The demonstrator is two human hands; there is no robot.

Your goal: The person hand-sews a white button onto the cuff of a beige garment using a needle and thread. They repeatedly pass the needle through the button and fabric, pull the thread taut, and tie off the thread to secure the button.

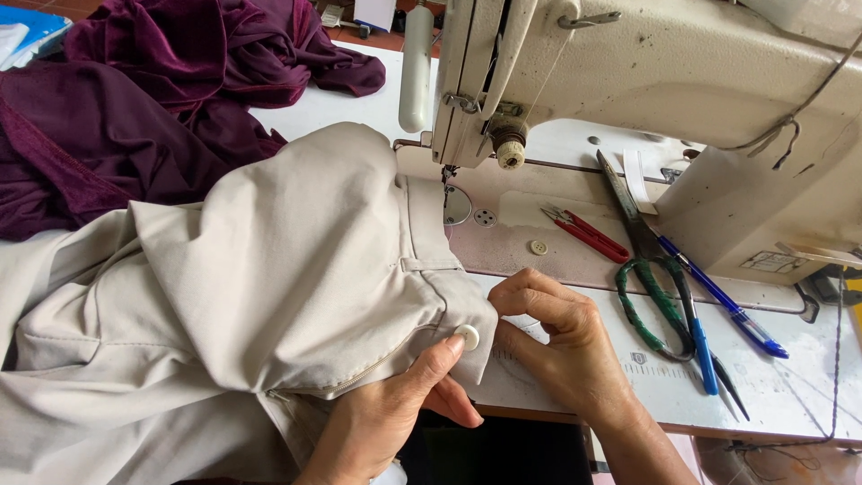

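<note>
Two hands at six o'clock: left hand pinches beige trousers' waistband, thumb on attached white button; right hand curls closed beside it; a spare button lies unused on desk.

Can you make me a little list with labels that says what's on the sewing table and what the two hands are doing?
Left hand: thumb pressing a round white button on the beige cloth trousers
Right hand: gripping the trousers' waistband edge beside the button
Machine: cream metal sewing machine, behind the hands
Tools at right: green-handled scissors, red thread snips, two blue pens
Loose piece: small cream button on the machine bed
Far left: dark purple velvet fabric
</note>
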